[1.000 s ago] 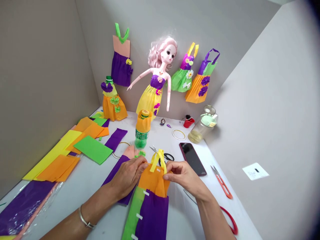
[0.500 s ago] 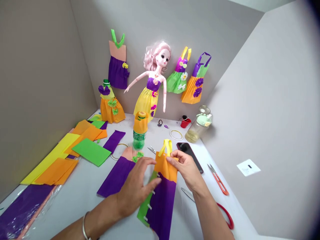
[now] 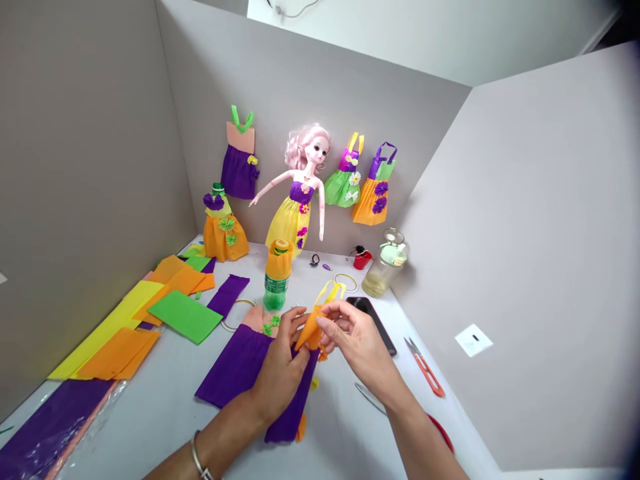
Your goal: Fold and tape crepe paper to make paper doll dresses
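Between 2 bare hands, over the white table (image 3: 165,417): 1 small dress (image 3: 293,417), orange bodice (image 3: 311,331) above purple skirt, tilted, yellow straps (image 3: 334,291) uppermost; whether the hem touches the table cannot be told. Small orange and yellow patches (image 3: 315,383) show past the skirt's right edge. Possible faults, as judged: creasing or tearing of the bodice, should the 2 hands pull against each other; loosening of the patches, should fingers rub or catch them; disturbance of the 2nd purple dress (image 3: 233,363), lying flat just beside, should the left forearm sweep across it. Left hand (image 3: 281,372): 1 off, back upward, fingers curled and thumb at the waist edge; firmness of grip cannot be told; forearm slanting in from the lower edge, 1 bangle (image 3: 199,460) at the wrist. Right hand (image 3: 356,337): 1 off, thumb and fingertips pinching the bodice below the straps; forearm rising from lower right, near red-handled scissors (image 3: 443,433).
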### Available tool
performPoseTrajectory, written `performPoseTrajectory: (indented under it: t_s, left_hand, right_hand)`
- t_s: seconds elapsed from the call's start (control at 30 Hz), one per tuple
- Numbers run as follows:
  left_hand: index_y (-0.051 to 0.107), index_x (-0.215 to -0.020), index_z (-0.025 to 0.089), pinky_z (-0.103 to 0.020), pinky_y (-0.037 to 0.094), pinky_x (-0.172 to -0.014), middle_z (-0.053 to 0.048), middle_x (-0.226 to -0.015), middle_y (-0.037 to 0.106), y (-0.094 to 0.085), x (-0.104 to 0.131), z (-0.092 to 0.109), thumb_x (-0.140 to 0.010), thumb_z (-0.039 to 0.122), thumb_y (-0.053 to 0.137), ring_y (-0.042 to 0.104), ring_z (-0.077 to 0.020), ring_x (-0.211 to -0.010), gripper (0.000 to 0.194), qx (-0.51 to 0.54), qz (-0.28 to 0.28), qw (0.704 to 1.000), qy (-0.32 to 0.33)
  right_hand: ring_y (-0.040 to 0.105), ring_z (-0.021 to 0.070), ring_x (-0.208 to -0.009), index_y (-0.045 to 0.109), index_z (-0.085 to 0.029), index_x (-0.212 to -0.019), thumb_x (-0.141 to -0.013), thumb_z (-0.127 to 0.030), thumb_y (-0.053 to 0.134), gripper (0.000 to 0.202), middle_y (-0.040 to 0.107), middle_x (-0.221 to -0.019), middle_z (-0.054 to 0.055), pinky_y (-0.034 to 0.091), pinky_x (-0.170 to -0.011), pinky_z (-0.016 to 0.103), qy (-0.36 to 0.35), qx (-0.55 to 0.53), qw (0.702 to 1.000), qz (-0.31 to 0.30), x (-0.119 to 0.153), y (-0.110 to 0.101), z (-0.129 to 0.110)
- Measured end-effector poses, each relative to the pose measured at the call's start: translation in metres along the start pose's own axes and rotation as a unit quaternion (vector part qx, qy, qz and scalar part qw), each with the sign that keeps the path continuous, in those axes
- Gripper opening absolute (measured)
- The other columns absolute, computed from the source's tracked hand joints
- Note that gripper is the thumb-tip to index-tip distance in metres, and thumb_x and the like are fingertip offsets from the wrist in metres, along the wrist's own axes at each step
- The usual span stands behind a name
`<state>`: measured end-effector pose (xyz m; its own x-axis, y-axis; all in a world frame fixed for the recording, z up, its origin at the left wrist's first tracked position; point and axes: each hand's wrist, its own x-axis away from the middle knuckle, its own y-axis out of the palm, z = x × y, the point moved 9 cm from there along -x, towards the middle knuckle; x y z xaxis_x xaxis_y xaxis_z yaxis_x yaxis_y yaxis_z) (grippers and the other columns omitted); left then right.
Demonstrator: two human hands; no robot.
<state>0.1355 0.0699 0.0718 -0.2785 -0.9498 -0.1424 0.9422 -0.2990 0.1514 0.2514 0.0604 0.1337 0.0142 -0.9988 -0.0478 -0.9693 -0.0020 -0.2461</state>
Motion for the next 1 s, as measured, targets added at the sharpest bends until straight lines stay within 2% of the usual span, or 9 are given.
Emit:
performPoseTrajectory:
  t_s: [0.13, 0.3, 0.47, 0.63, 0.7, 0.77, 0.87, 0.93, 1.0]
  left_hand:
    - [0.043, -0.128, 0.022, -0.032, 0.054, -0.079, -0.007, -0.111, 0.071, -0.011, -0.007, 0.001, -0.086, 0.024, 0.058, 0.071, -0.0208, -0.089, 0.046, 0.070, 0.010, 0.995, -0.070]
    - [0.054, -0.123, 0.020, -0.029, 0.054, -0.085, -0.007, -0.123, 0.069, -0.017, -0.013, 0.019, -0.075, 0.018, 0.068, 0.069, -0.0234, -0.104, 0.050, 0.235, -0.018, 0.966, -0.102]
    - [0.055, -0.128, 0.021, -0.030, 0.053, -0.092, -0.008, -0.127, 0.068, -0.024, -0.027, 0.050, -0.076, 0.016, 0.071, 0.067, -0.0241, -0.111, 0.054, 0.266, -0.055, 0.959, -0.086]
    - [0.052, -0.128, 0.021, -0.033, 0.054, -0.091, -0.010, -0.131, 0.065, -0.034, -0.053, 0.090, -0.080, 0.022, 0.069, 0.065, -0.0277, -0.114, 0.050, 0.190, -0.093, 0.977, -0.017]
    - [0.050, -0.129, 0.022, -0.035, 0.051, -0.096, -0.010, -0.134, 0.062, -0.046, -0.063, 0.112, -0.082, 0.026, 0.069, 0.061, -0.0279, -0.120, 0.051, 0.126, -0.088, 0.987, 0.036]
    - [0.049, -0.129, 0.024, -0.035, 0.042, -0.109, -0.008, -0.139, 0.057, -0.068, -0.070, 0.147, -0.083, 0.028, 0.070, 0.052, -0.0252, -0.131, 0.051, 0.038, -0.041, 0.990, 0.130]
    - [0.058, -0.118, 0.025, -0.034, 0.030, -0.117, -0.005, -0.138, 0.058, -0.099, -0.072, 0.212, -0.086, 0.031, 0.067, 0.045, -0.0215, -0.137, 0.033, -0.075, 0.041, 0.958, 0.274]
    - [0.065, -0.106, 0.023, -0.035, 0.039, -0.110, -0.006, -0.125, 0.066, -0.109, -0.082, 0.245, -0.089, 0.038, 0.063, 0.054, -0.0228, -0.126, 0.023, -0.113, 0.044, 0.948, 0.295]
    - [0.069, -0.097, 0.022, -0.036, 0.045, -0.102, -0.007, -0.117, 0.070, -0.114, -0.103, 0.264, -0.086, 0.041, 0.065, 0.060, -0.0244, -0.117, 0.023, -0.151, 0.021, 0.951, 0.268]
  right_hand:
    - [0.055, 0.0127, -0.060, 0.065, -0.021, -0.105, -0.086, -0.053, 0.063, 0.037, 0.061, -0.075, -0.001, 0.047, -0.055, 0.025, -0.044, 0.081, 0.995, 0.048, 0.007, -0.020, -0.032]
    - [0.054, 0.0136, -0.066, 0.065, -0.019, -0.084, -0.085, -0.048, 0.066, 0.029, 0.061, -0.074, 0.000, 0.046, -0.065, 0.026, -0.084, 0.112, 0.982, 0.124, -0.001, -0.061, -0.053]
    - [0.061, 0.0178, -0.089, 0.066, -0.020, -0.097, -0.082, -0.046, 0.071, 0.030, 0.067, -0.099, 0.003, 0.047, -0.082, 0.030, -0.082, 0.053, 0.995, 0.032, -0.029, -0.056, -0.052]
    - [0.060, 0.0163, -0.084, 0.067, -0.019, -0.090, -0.078, -0.041, 0.075, 0.026, 0.067, -0.088, 0.001, 0.046, -0.080, 0.029, -0.101, 0.018, 0.994, -0.029, -0.053, -0.037, -0.078]
    - [0.059, 0.0154, -0.078, 0.067, -0.018, -0.086, -0.077, -0.039, 0.074, 0.024, 0.066, -0.082, 0.001, 0.046, -0.077, 0.029, -0.118, 0.032, 0.992, -0.017, -0.061, -0.035, -0.096]
    - [0.059, 0.0154, -0.076, 0.067, -0.018, -0.085, -0.077, -0.038, 0.073, 0.022, 0.066, -0.079, 0.000, 0.046, -0.074, 0.029, -0.138, 0.056, 0.989, -0.002, -0.066, -0.035, -0.114]
    - [0.058, 0.0152, -0.073, 0.068, -0.019, -0.086, -0.078, -0.037, 0.071, 0.020, 0.065, -0.078, 0.000, 0.046, -0.069, 0.028, -0.170, 0.094, 0.981, 0.012, -0.070, -0.034, -0.138]
    - [0.057, 0.0140, -0.070, 0.068, -0.020, -0.087, -0.080, -0.037, 0.070, 0.019, 0.065, -0.080, 0.000, 0.044, -0.063, 0.027, -0.185, 0.117, 0.976, 0.012, -0.072, -0.032, -0.151]
    - [0.053, 0.0123, -0.064, 0.068, -0.020, -0.087, -0.081, -0.038, 0.068, 0.019, 0.064, -0.080, 0.000, 0.041, -0.055, 0.025, -0.189, 0.137, 0.972, 0.013, -0.074, -0.030, -0.162]
